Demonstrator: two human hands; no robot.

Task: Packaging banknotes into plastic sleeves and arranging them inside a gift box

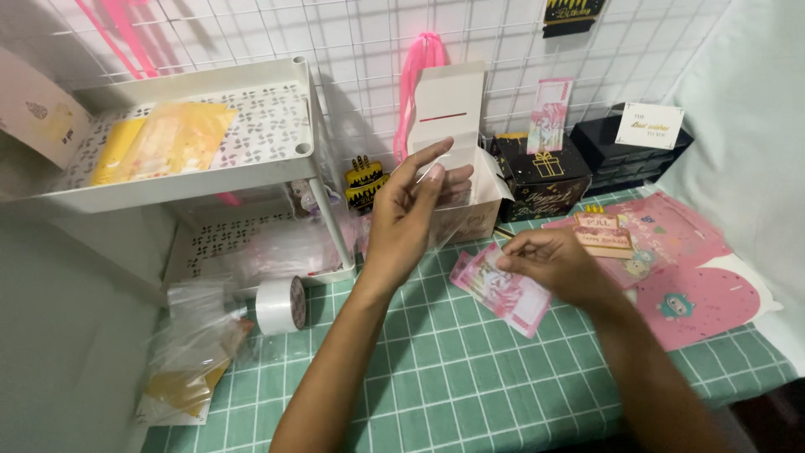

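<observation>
Surface (pixel 470 377) with a green-and-white check cover carries everything; a white two-tier rack (pixel 201 159) stands at the back left with yellow packets (pixel 163 138) on its top shelf, and a white wire grid (pixel 360 50) runs along the wall behind. Pink printed bags (pixel 696 285) lie flat at the right, black gift boxes (pixel 545 180) behind them, and a small white box (pixel 470 193) stands open mid-back with its lid up. A heap of clear plastic bags (pixel 193 335) sits front left beside a roll of clear tape (pixel 281 304). Left hand (pixel 411 218) is raised in front of the white box, thumb and fingers pinching a small clear sleeve (pixel 444 201); its edges are faint, so I cannot tell whether the sleeve is open at the top. Right hand (pixel 553 260) is lower, fingers curled down onto a pink banknote (pixel 501 287) that lies on the surface just right of centre, gripping its upper edge; it looks like more than one note stacked, but that is hard to tell. Progress judgement: early to middle. The sleeve is picked up and held ready, the note is grasped but not lifted clear and not inside the sleeve. Left to do, as it looks: get the note into the sleeve and move it on toward the box; nothing wrapped shows in the box.
</observation>
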